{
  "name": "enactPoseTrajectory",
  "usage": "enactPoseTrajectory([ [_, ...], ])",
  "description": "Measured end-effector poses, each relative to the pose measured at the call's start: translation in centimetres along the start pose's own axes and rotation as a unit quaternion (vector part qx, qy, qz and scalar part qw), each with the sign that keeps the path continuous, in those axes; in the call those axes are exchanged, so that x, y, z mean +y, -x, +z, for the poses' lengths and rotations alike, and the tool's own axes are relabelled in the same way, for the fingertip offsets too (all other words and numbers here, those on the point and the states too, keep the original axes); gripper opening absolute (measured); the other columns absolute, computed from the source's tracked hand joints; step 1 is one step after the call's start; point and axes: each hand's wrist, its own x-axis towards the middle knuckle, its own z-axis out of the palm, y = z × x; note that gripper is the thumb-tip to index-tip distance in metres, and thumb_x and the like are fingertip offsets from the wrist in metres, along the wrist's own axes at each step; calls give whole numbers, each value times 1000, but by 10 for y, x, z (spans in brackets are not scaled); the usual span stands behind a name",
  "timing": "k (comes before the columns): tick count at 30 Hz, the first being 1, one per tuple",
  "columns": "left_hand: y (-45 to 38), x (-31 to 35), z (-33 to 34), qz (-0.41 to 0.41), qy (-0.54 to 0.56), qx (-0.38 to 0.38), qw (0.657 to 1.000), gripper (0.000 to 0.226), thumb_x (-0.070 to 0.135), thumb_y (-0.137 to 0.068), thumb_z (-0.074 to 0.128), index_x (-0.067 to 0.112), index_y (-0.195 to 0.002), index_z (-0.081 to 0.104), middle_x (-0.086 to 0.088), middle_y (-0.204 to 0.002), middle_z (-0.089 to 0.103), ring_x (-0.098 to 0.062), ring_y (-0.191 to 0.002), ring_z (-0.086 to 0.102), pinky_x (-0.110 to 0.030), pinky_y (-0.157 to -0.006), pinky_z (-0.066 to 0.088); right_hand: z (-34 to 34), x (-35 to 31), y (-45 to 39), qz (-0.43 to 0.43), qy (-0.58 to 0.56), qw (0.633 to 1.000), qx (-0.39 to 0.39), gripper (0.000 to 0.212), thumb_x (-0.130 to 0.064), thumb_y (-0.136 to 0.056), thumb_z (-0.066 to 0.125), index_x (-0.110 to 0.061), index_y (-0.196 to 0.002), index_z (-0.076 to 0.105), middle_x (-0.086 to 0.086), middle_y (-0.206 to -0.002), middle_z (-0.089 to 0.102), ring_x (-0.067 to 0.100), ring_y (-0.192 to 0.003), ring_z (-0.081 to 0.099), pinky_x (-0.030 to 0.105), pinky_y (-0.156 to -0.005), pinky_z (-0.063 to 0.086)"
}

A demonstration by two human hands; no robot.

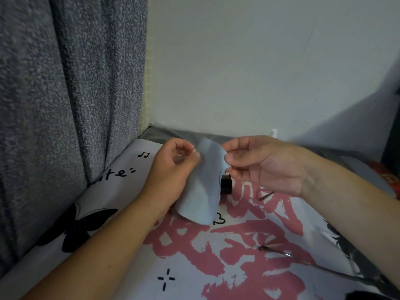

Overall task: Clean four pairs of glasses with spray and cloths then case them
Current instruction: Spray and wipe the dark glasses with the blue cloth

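Note:
A pale blue cleaning cloth [202, 187] hangs in the air above the printed table cover. My left hand [171, 169] pinches its upper left edge between thumb and fingers. My right hand [264, 164] pinches its upper right edge. Behind the cloth a small black object [226, 185] stands partly hidden; I cannot tell what it is. A pair of thin metal-framed glasses [303, 262] lies on the cover at the lower right, one temple pointing left. Another thin temple tip [266, 195] shows under my right wrist. A white spray nozzle tip [273, 132] peeks above my right hand.
The table cover [194, 256] is white with pink and black prints. A grey curtain [65, 105] hangs along the left, a pale wall behind. A red object [389, 176] and grey item sit at the far right. A dark object [368, 296] is at the bottom right edge.

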Motion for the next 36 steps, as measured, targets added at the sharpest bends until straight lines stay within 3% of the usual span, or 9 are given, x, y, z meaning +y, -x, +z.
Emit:
enactPoseTrajectory([
  [4,4,2,-3,126,32,-48,990,11,22,-87,76,25,-88,65,7,-86,68,-10,-82,63,-21,-77,51,9,-4,3,-45,15,999,24,15,-7,-77,72,-10,-88,62,4,-71,64,14,-61,62,23,-59,54],
  [7,11,3,-1,102,68,-180,976,16,29,-78,77,22,-87,66,0,-86,69,-11,-82,66,-24,-77,54,16,-3,3,-59,39,997,22,19,-9,-77,73,-8,-90,61,8,-68,65,14,-58,62,22,-56,53],
  [12,8,2,-2,31,126,-188,974,8,13,-82,74,17,-85,68,-12,-93,71,-24,-93,69,-37,-89,57,20,-5,3,-66,59,996,-1,20,-12,-76,74,-8,-89,60,7,-69,67,13,-60,60,22,-57,52],
  [16,8,10,-12,-38,215,-265,939,4,9,-87,61,8,-83,63,-8,-83,68,-16,-78,65,-25,-73,54,19,-11,5,-54,74,995,-45,15,-12,-78,73,-10,-88,62,5,-72,65,12,-61,58,23,-60,50],
  [20,10,12,-12,-19,190,-296,936,39,41,-87,73,5,-98,61,-8,-91,71,-18,-87,67,-27,-78,54,24,-11,3,-42,94,992,-66,20,-12,-77,74,-10,-95,65,8,-78,66,15,-63,60,24,-61,53],
  [22,11,12,-11,-5,147,-292,945,48,44,-85,75,2,-105,61,-8,-97,71,-19,-95,67,-30,-84,54,29,-8,-1,-56,116,991,-43,18,-9,-81,75,-9,-96,66,8,-75,66,14,-61,61,24,-60,52],
  [26,8,10,-15,-26,162,-267,950,26,16,-91,61,-5,-107,58,-10,-96,72,-20,-94,68,-30,-85,56,30,-7,-6,-55,112,992,-7,14,-5,-85,74,-9,-94,64,6,-70,65,12,-57,59,23,-59,52],
  [31,3,15,-21,-42,213,-275,937,6,12,-82,65,9,-78,60,-10,-77,65,-21,-74,61,-30,-69,51,20,-12,-1,-15,102,992,-68,19,-6,-81,75,-12,-95,64,7,-76,61,13,-58,56,26,-63,49],
  [36,-17,15,-35,-58,239,-49,968,17,14,-76,56,21,-61,56,-3,-66,47,-14,-64,46,-30,-62,36,6,-24,13,-65,-16,991,-118,20,1,-80,56,-11,-89,70,4,-64,58,12,-48,51,22,-53,48],
])
